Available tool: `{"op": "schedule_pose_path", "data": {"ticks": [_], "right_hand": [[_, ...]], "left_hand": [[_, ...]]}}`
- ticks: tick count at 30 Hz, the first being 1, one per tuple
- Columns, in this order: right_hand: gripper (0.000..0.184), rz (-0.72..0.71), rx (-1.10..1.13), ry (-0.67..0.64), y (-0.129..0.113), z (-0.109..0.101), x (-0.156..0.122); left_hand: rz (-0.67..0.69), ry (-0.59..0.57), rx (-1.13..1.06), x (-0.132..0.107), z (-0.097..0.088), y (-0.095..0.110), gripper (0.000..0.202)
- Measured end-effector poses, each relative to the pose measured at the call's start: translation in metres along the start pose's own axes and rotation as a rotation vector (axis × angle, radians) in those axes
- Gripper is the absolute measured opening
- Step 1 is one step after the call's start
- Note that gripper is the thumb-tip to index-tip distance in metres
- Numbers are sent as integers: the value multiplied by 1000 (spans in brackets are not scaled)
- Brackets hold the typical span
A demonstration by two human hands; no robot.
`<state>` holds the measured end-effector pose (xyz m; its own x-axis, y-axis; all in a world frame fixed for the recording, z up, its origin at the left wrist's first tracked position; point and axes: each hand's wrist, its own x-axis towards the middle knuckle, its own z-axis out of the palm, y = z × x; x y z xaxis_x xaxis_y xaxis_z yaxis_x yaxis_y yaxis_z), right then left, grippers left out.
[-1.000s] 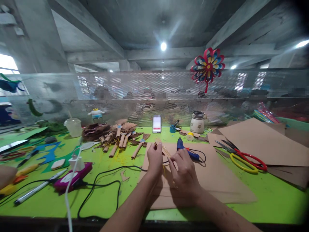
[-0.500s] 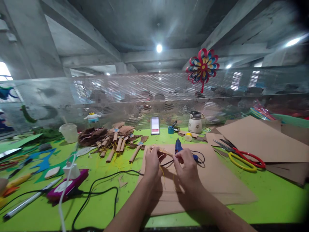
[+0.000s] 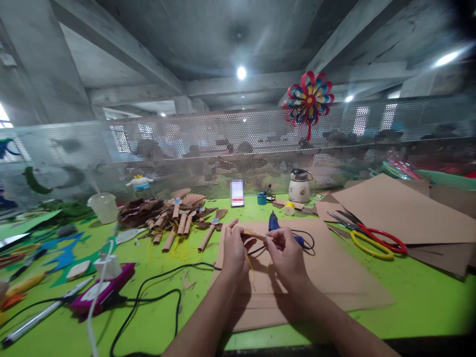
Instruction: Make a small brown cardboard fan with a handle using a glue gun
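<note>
From where I stand, both hands are engaged with the same item. The left hand (image 3: 234, 252) grips one end of a brown strip (image 3: 256, 233) between thumb and fingers; the right hand (image 3: 287, 250) pinches the other end. The strip is raised just above the brown sheets (image 3: 334, 270), and the two-ended hold presumably serves to steady it along its length. Whether it is rolled or flat cannot be told. Yellow strands (image 3: 252, 270) hang below the hands, their upper ends hidden.

The sheets lie directly under the work, apparently doubling as stock and as cover for the desk (image 3: 427, 307). The glue gun (image 3: 273, 221) rests at their far edge, nozzle turned away from the person, probably to hold the tip clear of the fingers while leaving the grip in reach. The scissors (image 3: 373, 247) lie to the right, handles toward the person, a placing that suits the right hand.

The phone (image 3: 237, 193) stands upright with its screen facing the person, evidently for viewing. Broom-shaped paper bundles (image 3: 182, 223) are heaped at left, well apart from the hands, which leaves room to work.
</note>
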<state>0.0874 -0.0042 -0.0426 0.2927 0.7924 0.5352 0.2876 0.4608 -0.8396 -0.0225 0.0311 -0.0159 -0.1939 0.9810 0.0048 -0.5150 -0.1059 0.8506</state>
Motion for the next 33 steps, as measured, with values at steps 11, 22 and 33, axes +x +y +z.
{"op": "schedule_pose_path", "data": {"ticks": [11, 22, 33], "right_hand": [[49, 13, 166, -6, 15, 0, 6], [46, 25, 156, 24, 17, -6, 12], [42, -31, 176, 95, 10, -4, 10]], "left_hand": [[-40, -11, -64, -2, 3, -1, 25], [8, -165, -113, -7, 5, 0, 53], [-24, -300, -61, -19, 13, -6, 57]]}}
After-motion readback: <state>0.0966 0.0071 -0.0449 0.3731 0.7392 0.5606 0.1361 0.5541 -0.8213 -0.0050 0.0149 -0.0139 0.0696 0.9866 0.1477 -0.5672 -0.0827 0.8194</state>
